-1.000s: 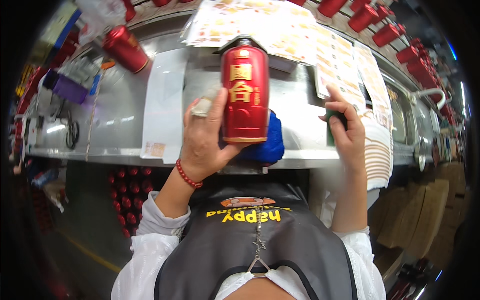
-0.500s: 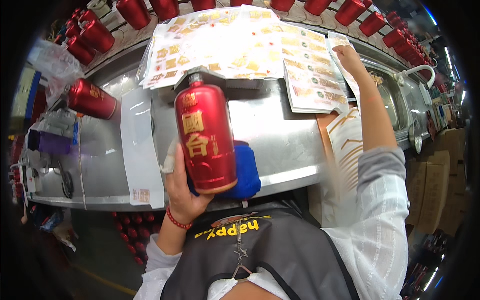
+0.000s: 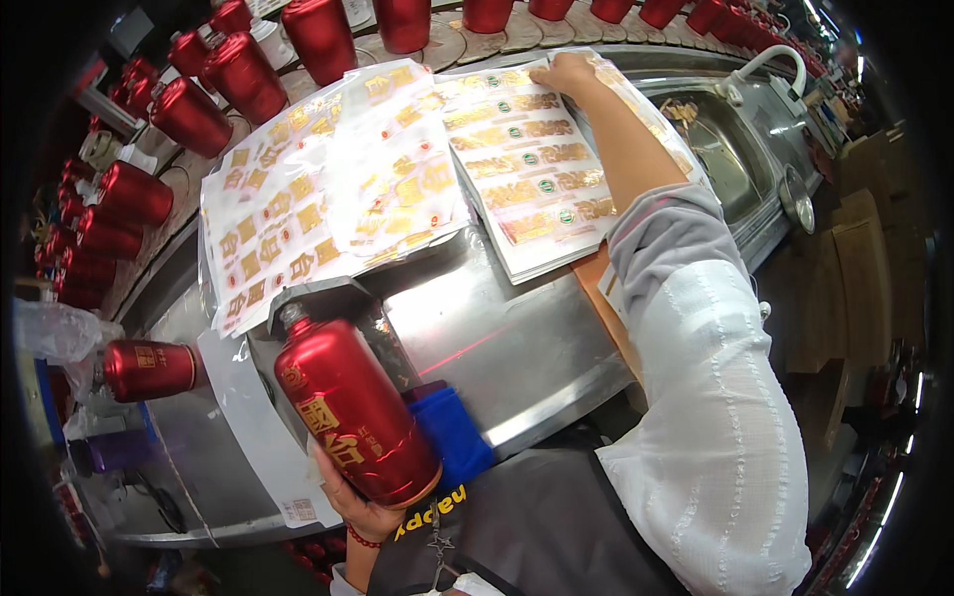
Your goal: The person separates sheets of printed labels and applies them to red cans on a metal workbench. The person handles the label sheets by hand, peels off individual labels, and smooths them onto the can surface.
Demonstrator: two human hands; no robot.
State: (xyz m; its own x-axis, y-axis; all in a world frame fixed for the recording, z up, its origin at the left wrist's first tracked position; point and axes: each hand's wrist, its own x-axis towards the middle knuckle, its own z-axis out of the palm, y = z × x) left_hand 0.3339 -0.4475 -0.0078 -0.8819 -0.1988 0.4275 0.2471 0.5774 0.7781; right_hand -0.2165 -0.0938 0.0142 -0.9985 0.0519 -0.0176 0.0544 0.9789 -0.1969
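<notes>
Fingers of the left hand (image 3: 363, 507) wrap under the base of a red bottle (image 3: 353, 407), holding it tilted over the steel counter (image 3: 517, 348), just beside a blue cloth (image 3: 452, 437). Farther right, the right hand (image 3: 561, 72) rests flat, fingers spread, on the gold sticker sheets (image 3: 527, 169).

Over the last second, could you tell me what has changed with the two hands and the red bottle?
The right hand left the bench's near edge and reached far forward onto the sticker sheets. The left hand lowered the red bottle from upright before the chest to a tilt, neck pointing up-left. The left hand's grip on the bottle stayed, as did the blue cloth and the lying bottle.
</notes>
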